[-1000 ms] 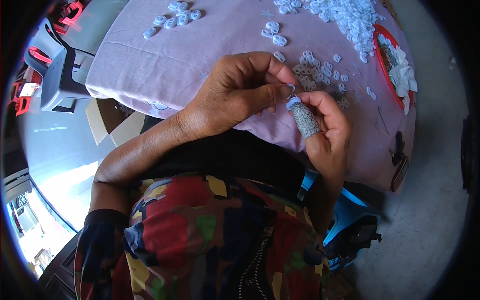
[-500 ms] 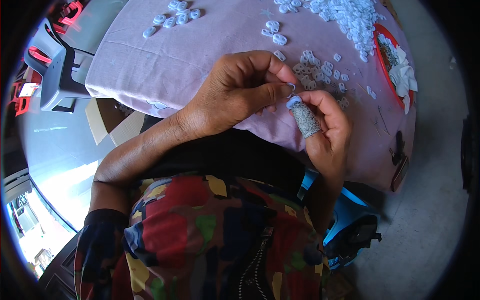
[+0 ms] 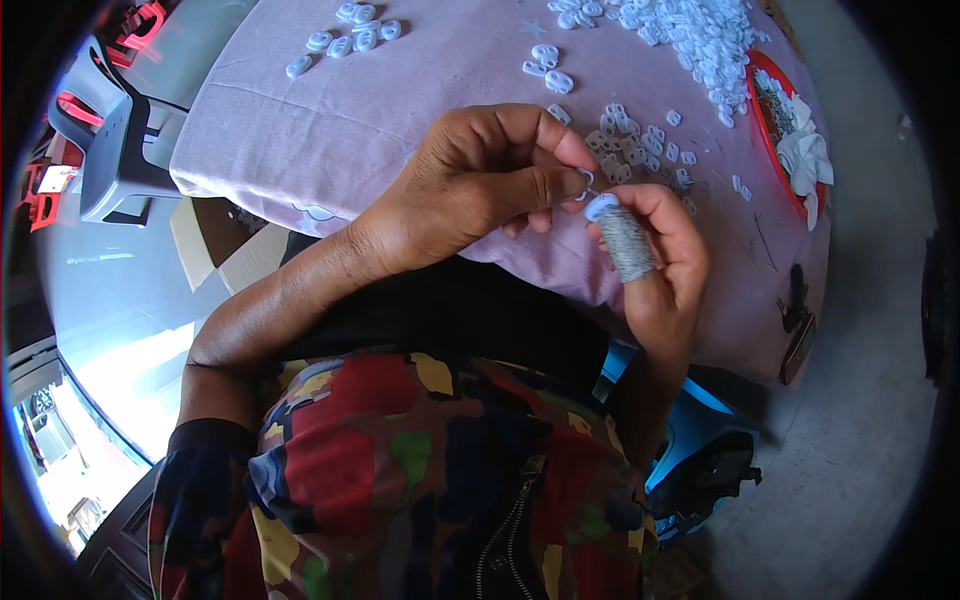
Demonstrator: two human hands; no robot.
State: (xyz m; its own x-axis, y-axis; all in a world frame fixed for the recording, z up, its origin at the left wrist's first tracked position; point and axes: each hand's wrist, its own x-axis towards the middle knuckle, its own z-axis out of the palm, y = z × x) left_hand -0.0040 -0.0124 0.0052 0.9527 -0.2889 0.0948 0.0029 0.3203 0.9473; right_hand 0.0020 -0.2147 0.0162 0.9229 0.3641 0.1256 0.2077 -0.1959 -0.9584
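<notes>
Pinching a partly hidden pale loop (image 3: pixel 589 176), your left hand (image 3: pixel 475 195) faces your right hand (image 3: pixel 672 245), its grey-wrapped thumb (image 3: pixel 628 243) clamping a white piece (image 3: pixel 602 206).

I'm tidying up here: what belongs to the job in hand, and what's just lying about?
Likely the job's:
white looped piece in the left hand
white oval piece in the right hand
grey thumb wrap
heaped white pieces

Probably lying about:
open cardboard box
grey plastic chair
dark flat object
</notes>
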